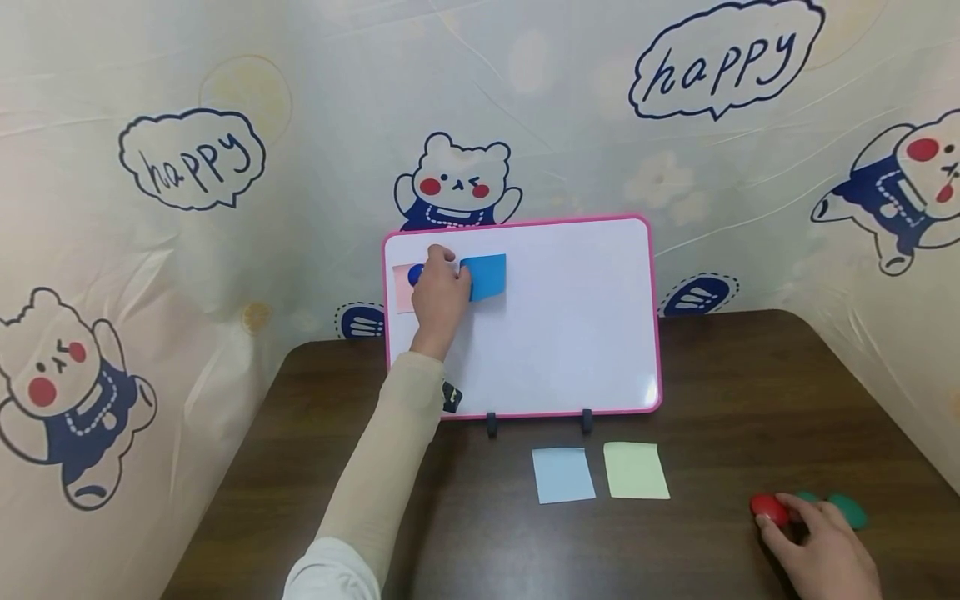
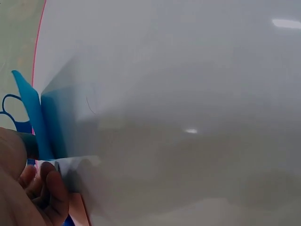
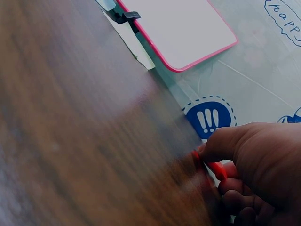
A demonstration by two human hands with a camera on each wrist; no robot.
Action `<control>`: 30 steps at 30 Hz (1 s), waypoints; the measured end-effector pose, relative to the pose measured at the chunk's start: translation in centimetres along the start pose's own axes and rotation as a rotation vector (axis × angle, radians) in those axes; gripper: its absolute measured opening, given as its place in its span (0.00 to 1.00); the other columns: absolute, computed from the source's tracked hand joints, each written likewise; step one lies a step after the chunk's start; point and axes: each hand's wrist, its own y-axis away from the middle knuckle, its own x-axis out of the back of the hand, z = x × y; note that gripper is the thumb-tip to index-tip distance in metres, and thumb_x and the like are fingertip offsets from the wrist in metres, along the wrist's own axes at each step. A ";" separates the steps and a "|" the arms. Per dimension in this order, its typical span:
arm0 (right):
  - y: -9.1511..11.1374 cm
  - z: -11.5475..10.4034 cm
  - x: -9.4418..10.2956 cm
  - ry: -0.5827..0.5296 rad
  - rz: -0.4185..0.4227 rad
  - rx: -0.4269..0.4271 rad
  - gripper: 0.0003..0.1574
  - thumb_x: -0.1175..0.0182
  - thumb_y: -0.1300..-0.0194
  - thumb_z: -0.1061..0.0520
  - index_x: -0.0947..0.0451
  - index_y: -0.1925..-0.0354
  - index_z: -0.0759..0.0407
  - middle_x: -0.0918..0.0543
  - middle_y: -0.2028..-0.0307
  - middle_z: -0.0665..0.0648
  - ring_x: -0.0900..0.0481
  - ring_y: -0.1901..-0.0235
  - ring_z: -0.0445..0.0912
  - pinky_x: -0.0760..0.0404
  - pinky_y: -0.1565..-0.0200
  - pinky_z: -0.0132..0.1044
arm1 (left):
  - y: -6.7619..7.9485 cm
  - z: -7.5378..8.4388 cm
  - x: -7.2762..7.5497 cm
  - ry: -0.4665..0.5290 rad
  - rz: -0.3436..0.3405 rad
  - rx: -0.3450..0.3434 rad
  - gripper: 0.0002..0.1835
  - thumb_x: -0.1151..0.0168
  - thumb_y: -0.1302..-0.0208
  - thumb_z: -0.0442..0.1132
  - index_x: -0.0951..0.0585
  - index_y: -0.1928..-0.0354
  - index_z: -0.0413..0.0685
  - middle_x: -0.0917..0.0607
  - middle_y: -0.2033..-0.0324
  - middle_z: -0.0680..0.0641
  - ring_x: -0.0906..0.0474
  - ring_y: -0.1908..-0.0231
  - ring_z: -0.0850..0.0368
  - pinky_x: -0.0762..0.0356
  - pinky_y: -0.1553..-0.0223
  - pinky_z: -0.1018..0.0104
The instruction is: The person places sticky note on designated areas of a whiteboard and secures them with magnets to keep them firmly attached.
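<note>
My left hand (image 1: 441, 292) is at the upper left of the whiteboard (image 1: 577, 325), holding a blue sticky note (image 1: 487, 277) by its left edge. In the left wrist view the note (image 2: 34, 115) stands out from the board at one side, with the thumb against it and the other fingers curled below. Beside the hand, a pink sticky note (image 1: 403, 292) lies on the board under a blue round magnet (image 1: 416, 274). At the table's right, my right hand (image 1: 825, 546) pinches a red round magnet (image 1: 769, 508) between thumb and fingers; the magnet (image 3: 216, 169) shows edge-on in the right wrist view.
Two green magnets, one (image 1: 849, 510) mostly visible and one partly hidden, lie by the right hand. A light blue sticky note (image 1: 564, 476) and a pale green one (image 1: 636, 471) lie before the board. Black stand feet (image 1: 492, 425) support the board; a patterned curtain (image 1: 322, 167) hangs behind.
</note>
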 end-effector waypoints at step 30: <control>0.2 -0.3 -0.2 0.006 0.031 -0.009 0.44 0.37 0.33 0.37 0.28 0.40 0.74 0.26 0.52 0.71 0.25 0.56 0.61 0.23 0.63 0.52 | 1.5 -0.8 0.0 -0.231 -0.061 -0.235 0.24 0.42 0.25 0.45 0.27 0.33 0.42 0.23 0.48 0.38 0.22 0.69 0.49 0.18 0.66 0.57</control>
